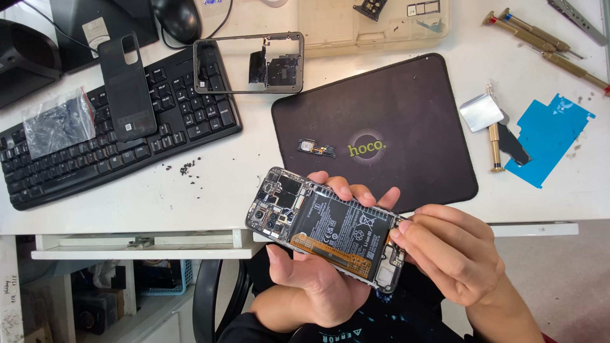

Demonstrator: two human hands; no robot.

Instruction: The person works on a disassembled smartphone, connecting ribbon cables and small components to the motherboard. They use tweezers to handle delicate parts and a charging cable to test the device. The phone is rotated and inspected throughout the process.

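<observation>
— What are you holding?

— You hold an opened black smartphone with its back cover off [327, 228], black battery and circuit boards showing, above the front edge of the white worktop [254, 171] and over your lap. It lies tilted, camera end to the upper left.

— And your hands?

— Your left hand [321, 279] cups the phone from beneath, fingers curled up around its far edge, gripping it. Your right hand [454, 254] is closed at the phone's lower right end, fingertips [397, 234] pressed on the corner by the battery.

— What lies around it?

— Just beyond the phone sits a black rectangular work mat [406, 108], with a small black phone part [316, 148] on it. Farther left, a black computer keyboard [76, 159] carries a dark phone back cover [127, 89] and a clear plastic bag [57, 124]; a black phone mid-frame [248, 63] rests at its upper right corner. To the right lie a blue adhesive film sheet [549, 140], a small silver metal plate [481, 112] and brass-handled screwdrivers [546, 44].
</observation>
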